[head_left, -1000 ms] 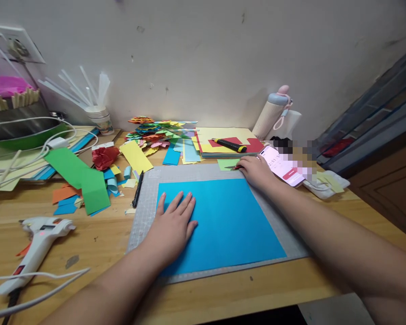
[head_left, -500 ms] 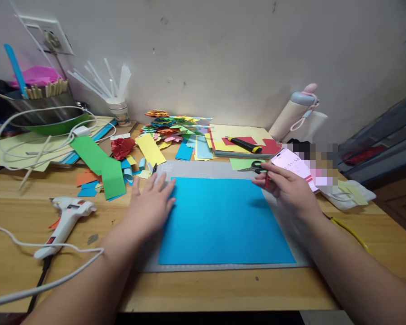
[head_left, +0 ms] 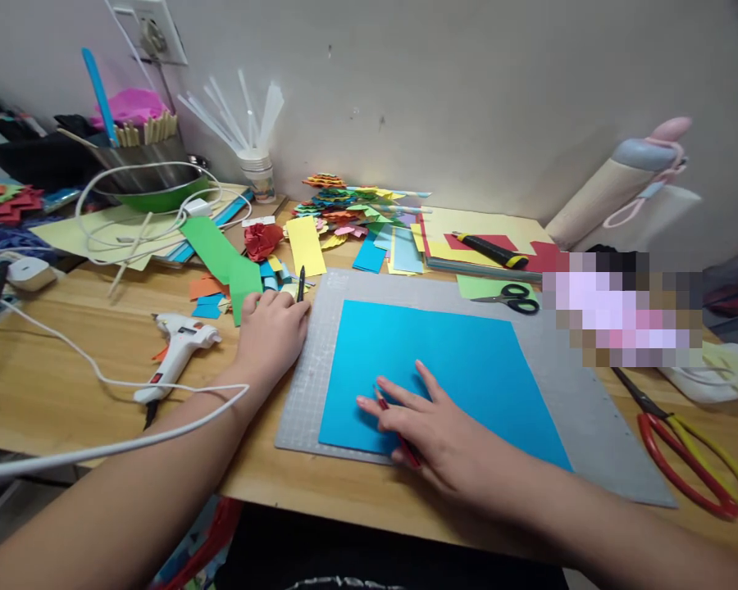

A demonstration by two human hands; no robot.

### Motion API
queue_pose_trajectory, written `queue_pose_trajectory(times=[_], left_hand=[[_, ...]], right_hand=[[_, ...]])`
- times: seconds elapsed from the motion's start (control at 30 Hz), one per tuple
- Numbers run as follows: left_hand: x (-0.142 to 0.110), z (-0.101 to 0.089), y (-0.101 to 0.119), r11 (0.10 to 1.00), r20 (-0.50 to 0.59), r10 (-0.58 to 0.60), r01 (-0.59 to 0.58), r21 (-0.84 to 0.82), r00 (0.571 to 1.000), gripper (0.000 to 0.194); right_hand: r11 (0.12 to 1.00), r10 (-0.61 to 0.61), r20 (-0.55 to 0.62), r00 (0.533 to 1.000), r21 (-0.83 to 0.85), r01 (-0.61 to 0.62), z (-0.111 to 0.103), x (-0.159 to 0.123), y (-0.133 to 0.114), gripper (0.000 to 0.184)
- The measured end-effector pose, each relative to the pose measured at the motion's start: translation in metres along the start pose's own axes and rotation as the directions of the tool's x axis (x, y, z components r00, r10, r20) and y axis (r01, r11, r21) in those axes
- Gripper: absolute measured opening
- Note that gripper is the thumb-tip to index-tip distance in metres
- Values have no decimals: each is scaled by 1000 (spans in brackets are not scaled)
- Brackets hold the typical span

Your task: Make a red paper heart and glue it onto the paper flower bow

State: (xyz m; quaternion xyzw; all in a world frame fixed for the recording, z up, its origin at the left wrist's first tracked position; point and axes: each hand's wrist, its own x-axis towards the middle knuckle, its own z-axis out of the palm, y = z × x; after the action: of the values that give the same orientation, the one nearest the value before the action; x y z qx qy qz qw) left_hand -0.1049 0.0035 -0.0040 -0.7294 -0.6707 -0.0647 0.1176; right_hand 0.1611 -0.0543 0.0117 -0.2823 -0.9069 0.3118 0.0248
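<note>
A blue sheet of paper (head_left: 430, 344) lies on a grey cutting mat (head_left: 304, 410). My right hand (head_left: 430, 426) rests over the sheet's near part. It holds a slim red pen (head_left: 409, 451) between thumb and palm, the other fingers spread over the paper. My left hand (head_left: 274, 332) is at the mat's left edge, fingers curled down beside a folded green paper strip (head_left: 244, 291). What is under those fingers is hidden. A black pen (head_left: 301, 283) lies just beyond the left hand.
Black-handled scissors (head_left: 517, 299) and red-and-yellow-handled scissors (head_left: 689, 459) lie to the right. A utility knife (head_left: 492, 250) rests on stacked paper behind. A glue gun (head_left: 178, 352) and its white cable (head_left: 129, 455) are at left. Paper flowers (head_left: 338, 213) lie at the back.
My right hand has moved left and nearer, from beside the black-handled scissors onto the blue sheet. My left hand has left the sheet's edge and curled its fingers. The view has shifted right.
</note>
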Motion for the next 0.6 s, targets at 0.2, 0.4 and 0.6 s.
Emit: queue_pose_trajectory(times=[0.2,0.4,0.6], left_hand=[[-8,-10,-12,996,-27,-86,86,-5,996,34],[-100,-38,7,965,-98,-51,24,-262,994,30],[-178,-15,22,913,-249,-40,-66,-402,968,39]], right_hand=[[995,-86,50,995,-48,88,1,37,3,24],[996,-85,55,995,-35,87,4,47,-2,19],[996,-89,77,993,-19,91,12,53,-6,18]])
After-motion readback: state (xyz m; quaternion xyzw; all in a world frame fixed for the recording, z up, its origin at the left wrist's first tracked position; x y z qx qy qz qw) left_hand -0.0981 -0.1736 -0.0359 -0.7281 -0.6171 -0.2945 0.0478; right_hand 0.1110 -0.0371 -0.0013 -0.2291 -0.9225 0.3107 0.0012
